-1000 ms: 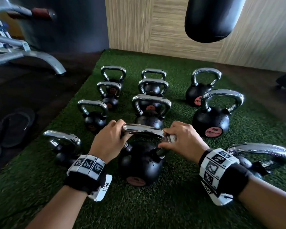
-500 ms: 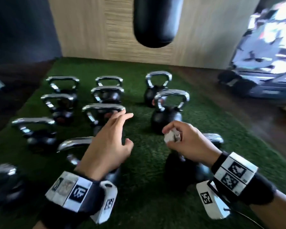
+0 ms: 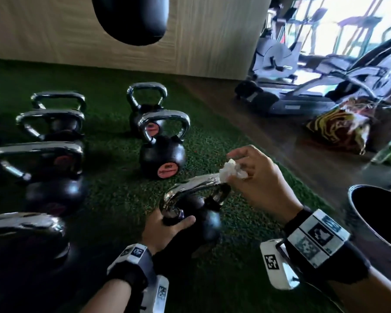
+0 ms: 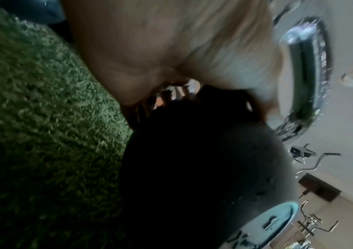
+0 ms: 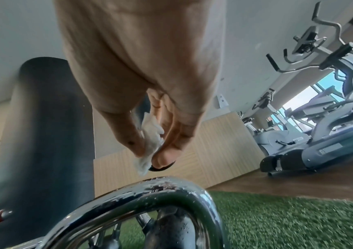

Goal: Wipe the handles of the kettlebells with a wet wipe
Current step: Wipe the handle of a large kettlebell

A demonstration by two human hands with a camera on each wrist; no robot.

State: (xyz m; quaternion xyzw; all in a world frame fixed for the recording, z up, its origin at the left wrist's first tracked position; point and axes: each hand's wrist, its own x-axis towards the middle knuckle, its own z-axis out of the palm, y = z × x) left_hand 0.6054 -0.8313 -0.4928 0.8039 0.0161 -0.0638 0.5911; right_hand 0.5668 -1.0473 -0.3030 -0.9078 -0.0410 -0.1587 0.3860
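Note:
A black kettlebell (image 3: pixel 209 220) with a chrome handle (image 3: pixel 195 184) lies tilted on the green turf near me. My left hand (image 3: pixel 167 229) grips the base of that handle where it meets the ball, thumb round the front. My right hand (image 3: pixel 255 175) pinches a crumpled white wet wipe (image 3: pixel 234 169) between thumb and fingers at the handle's right end. In the right wrist view the wipe (image 5: pixel 150 133) hangs just above the wet chrome handle (image 5: pixel 150 198). In the left wrist view the chrome handle (image 4: pixel 305 79) curves past my palm (image 4: pixel 171 50).
Several more kettlebells stand in rows on the turf (image 3: pixel 113 166), the nearest upright one (image 3: pixel 163 152) behind the held one. A black punch bag (image 3: pixel 131 16) hangs overhead. A dark bin (image 3: pixel 379 220) stands at my right. Treadmills (image 3: pixel 325 86) and a patterned bag (image 3: pixel 341 125) lie beyond the turf.
My view swung right from the middle kettlebell. My left hand, open in the air before, now grips the right-hand kettlebell's handle base, and the wipe has come down to that handle.

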